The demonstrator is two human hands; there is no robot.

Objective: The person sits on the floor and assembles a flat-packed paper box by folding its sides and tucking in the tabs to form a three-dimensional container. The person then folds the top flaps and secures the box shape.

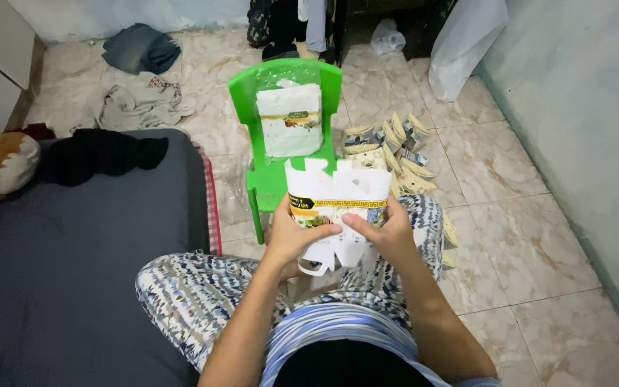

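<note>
Left hand (291, 236) and right hand (388, 233) both gripping a flat carton (334, 197), green chair (288, 129) just beyond them bearing a carton stack (289, 118), folded cartons (395, 154) beyond the right hand

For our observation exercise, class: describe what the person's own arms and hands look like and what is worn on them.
Both forearms are bare, with no sleeves reaching them. The left hand and right hand are bare too: no gloves, and no rings, watch or bracelets can be seen. Fingernails look short and unpainted, though they are small in this view.
</note>
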